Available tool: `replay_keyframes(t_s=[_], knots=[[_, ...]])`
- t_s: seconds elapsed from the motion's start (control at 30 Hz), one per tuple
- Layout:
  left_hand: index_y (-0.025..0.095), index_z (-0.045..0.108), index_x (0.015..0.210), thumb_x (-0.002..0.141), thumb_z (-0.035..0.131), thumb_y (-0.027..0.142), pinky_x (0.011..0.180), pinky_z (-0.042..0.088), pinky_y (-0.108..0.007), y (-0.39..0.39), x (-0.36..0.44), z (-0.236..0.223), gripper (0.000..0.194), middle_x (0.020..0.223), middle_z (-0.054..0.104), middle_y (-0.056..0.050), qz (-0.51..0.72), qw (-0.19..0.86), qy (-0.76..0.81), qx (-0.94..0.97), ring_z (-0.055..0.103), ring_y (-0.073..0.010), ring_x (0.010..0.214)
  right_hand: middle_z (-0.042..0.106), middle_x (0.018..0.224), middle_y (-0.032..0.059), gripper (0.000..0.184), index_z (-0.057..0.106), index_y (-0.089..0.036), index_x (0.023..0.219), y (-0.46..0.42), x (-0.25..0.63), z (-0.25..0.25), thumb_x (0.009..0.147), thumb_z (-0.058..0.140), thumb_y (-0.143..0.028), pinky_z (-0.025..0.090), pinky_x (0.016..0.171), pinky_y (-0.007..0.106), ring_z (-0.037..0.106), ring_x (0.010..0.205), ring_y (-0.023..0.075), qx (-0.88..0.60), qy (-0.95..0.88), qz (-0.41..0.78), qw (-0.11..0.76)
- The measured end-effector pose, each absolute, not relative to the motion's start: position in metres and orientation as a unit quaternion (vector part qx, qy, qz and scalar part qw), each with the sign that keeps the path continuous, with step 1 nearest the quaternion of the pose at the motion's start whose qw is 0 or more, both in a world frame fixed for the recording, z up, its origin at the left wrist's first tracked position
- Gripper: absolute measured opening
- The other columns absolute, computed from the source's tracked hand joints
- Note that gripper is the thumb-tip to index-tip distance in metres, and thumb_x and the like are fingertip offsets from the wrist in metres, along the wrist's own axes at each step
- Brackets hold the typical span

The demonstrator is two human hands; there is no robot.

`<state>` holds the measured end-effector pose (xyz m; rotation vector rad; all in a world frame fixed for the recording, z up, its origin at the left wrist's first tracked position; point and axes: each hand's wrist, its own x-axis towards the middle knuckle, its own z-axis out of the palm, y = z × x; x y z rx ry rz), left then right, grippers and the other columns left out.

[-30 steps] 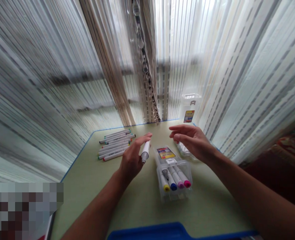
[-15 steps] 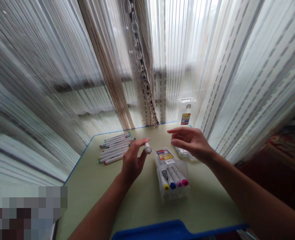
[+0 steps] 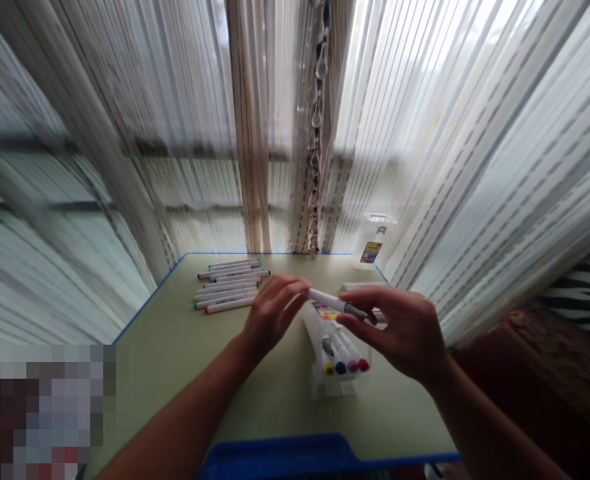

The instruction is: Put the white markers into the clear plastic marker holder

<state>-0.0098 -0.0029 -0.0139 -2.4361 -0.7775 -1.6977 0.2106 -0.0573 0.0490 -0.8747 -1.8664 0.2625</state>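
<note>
A white marker (image 3: 329, 299) with a grey end is held level above the table between my two hands. My left hand (image 3: 273, 310) pinches its left end. The fingers and thumb of my right hand (image 3: 405, 327) close around the grey end. Just below, a clear plastic case (image 3: 315, 333) with a colourful label lies on the table, holding several markers with yellow, blue, pink and magenta ends (image 3: 345, 367). To the left of my left hand, several white markers (image 3: 229, 288) with coloured ends lie side by side.
The pale green table (image 3: 175, 380) has a blue edge and a blue tray (image 3: 285, 455) at the front. A clear plastic box part (image 3: 375, 243) with a label stands at the far right corner. Striped sheer curtains (image 3: 199, 133) hang right behind the table.
My right hand, open and apart before, has come to the grey end of the marker. The marker has turned from pointing toward me to lying crosswise. The head view has shifted slightly.
</note>
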Motion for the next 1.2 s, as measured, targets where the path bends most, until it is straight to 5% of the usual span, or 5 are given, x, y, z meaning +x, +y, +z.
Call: replay_keyframes(t_s=[0.13, 0.27, 0.47, 0.9, 1.2], knots=[[0.021, 0.066, 0.114, 0.094, 0.067, 0.014, 0.089, 0.056, -0.033, -0.004, -0.009, -0.013, 0.021, 0.103, 0.073, -0.008, -0.563, 0.046, -0.248, -0.787, 0.069, -0.0194, 0.098, 0.077, 0.077, 0.0035, 0.013, 0.078, -0.026, 0.096, -0.071, 0.215, 0.044, 0.084, 0.081, -0.026, 0.056, 0.053, 0.031, 0.069, 0.059, 0.0183, -0.362, -0.790, 0.038, 0.494], [0.021, 0.064, 0.116, 0.095, 0.066, 0.017, 0.087, 0.058, -0.033, -0.003, -0.010, -0.014, 0.021, 0.105, 0.073, -0.008, -0.564, 0.053, -0.264, -0.781, 0.070, -0.0195, 0.098, 0.078, 0.087, 0.0049, 0.032, 0.075, -0.026, 0.110, -0.085, 0.222, 0.039, 0.084, 0.076, -0.008, 0.061, 0.066, 0.034, 0.074, 0.074, 0.0206, -0.297, -0.814, -0.023, 0.499], [0.020, 0.062, 0.116, 0.093, 0.068, 0.018, 0.075, 0.058, -0.026, -0.001, -0.008, -0.017, 0.024, 0.104, 0.071, -0.004, -0.564, 0.040, -0.321, -0.759, 0.069, -0.0136, 0.081, 0.078, 0.092, 0.0079, 0.045, 0.074, -0.012, 0.116, -0.106, 0.242, 0.037, 0.076, 0.074, 0.008, 0.064, 0.073, 0.032, 0.074, 0.085, 0.0198, -0.224, -0.839, -0.114, 0.483], [0.018, 0.061, 0.115, 0.093, 0.059, 0.008, 0.078, 0.057, -0.027, 0.001, -0.006, -0.021, 0.025, 0.104, 0.073, -0.004, -0.527, 0.014, -0.352, -0.773, 0.070, -0.0148, 0.087, 0.080, 0.094, 0.0085, 0.046, 0.072, -0.014, 0.126, -0.161, 0.281, 0.040, 0.083, 0.071, 0.000, 0.066, 0.072, 0.033, 0.078, 0.086, 0.0236, -0.289, -0.845, -0.108, 0.437], [0.017, 0.061, 0.115, 0.090, 0.058, 0.006, 0.078, 0.056, -0.026, 0.002, -0.004, -0.022, 0.028, 0.102, 0.072, -0.004, -0.524, 0.003, -0.342, -0.780, 0.069, -0.0148, 0.087, 0.078, 0.085, 0.0094, 0.024, 0.075, -0.019, 0.115, -0.174, 0.295, 0.029, 0.094, 0.065, -0.011, 0.064, 0.062, 0.029, 0.077, 0.080, 0.0217, -0.335, -0.822, -0.040, 0.459]])
